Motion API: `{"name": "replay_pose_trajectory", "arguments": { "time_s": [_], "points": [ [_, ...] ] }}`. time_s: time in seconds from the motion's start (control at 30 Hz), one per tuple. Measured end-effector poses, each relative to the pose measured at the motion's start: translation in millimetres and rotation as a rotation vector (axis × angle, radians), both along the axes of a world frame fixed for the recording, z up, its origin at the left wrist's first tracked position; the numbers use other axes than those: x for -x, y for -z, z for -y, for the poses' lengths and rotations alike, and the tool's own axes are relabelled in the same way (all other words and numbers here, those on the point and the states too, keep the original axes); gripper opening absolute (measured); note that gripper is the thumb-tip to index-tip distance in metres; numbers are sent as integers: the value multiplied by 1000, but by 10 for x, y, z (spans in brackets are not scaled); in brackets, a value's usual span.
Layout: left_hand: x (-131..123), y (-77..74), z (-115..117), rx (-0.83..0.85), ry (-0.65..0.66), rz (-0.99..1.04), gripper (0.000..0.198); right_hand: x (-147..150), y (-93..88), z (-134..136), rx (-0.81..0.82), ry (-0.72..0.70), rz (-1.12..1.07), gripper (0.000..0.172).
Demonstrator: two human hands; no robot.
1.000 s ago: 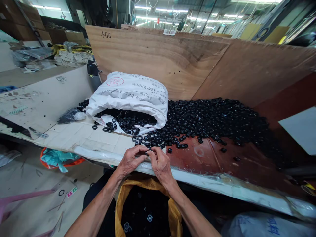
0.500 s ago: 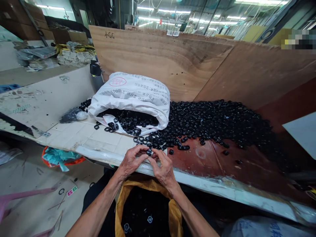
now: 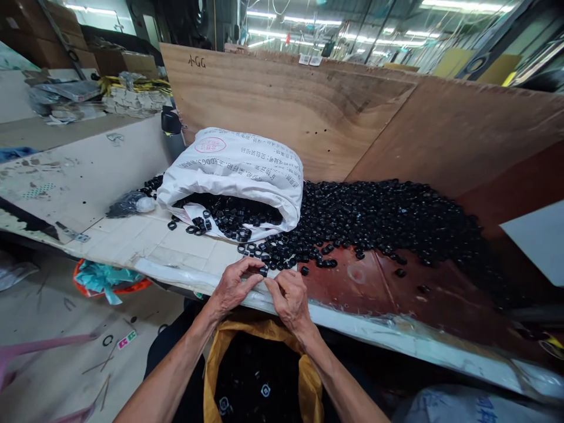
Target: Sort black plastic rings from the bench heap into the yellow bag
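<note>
Between its thumb and fingertips, my left hand (image 3: 235, 286) pinches a small black ring (image 3: 263, 271) above the table's front edge. My right hand (image 3: 291, 296) is just to the right, its fingers curled and thumb pressed to the forefinger near the ring; what it grips, if anything, is too small to make out. Beyond both hands lies a white woven sack (image 3: 247, 167) on its side, with black rings spilling from its mouth. A large heap of black rings (image 3: 374, 211) spreads to the right. Below my forearms a yellow-rimmed bag (image 3: 211, 376) stands open, holding dark pieces.
A wooden board (image 3: 282, 106) rises behind the table. The table's white front edge (image 3: 374, 329) runs across below the heap. At lower left, an orange-rimmed basket (image 3: 145, 285) holds teal plastic, near a pink stool (image 3: 48, 346). A dark plastic bag (image 3: 126, 205) lies left of the sack.
The fingertips of my right hand have drawn back slightly from the ring and curled in. The ring stays in my left hand, turned and a little further left.
</note>
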State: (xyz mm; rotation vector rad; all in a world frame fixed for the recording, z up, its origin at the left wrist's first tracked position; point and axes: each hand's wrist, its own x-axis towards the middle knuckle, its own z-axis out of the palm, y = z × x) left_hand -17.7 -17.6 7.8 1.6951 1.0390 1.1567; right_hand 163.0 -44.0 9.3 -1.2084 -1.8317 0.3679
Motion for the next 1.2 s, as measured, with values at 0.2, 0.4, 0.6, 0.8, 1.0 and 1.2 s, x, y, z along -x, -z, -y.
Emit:
{"name": "replay_pose_trajectory", "arguments": {
  "time_s": [0.2,0.4,0.6,0.8,1.0,1.2],
  "points": [
    [3,-68,26,43,83,24,20,0,16,2,59,-72,-192,13],
    [-30,-17,426,-92,-31,-102,20,97,-4,305,349,32,-321,18],
    [-22,234,720,-514,4,-242,33,269,-92,708,966,9,-817,36],
    [-57,-52,804,-286,114,-282,24,32,-101,802,916,0,-577,45],
    [-178,-286,503,57,24,-434,13,-590,-21,183,202,382,-49,18],
    [-367,-111,-24,-133,-314,-711,18,-704,156,-163,73,244,196,18]
  ]
}}
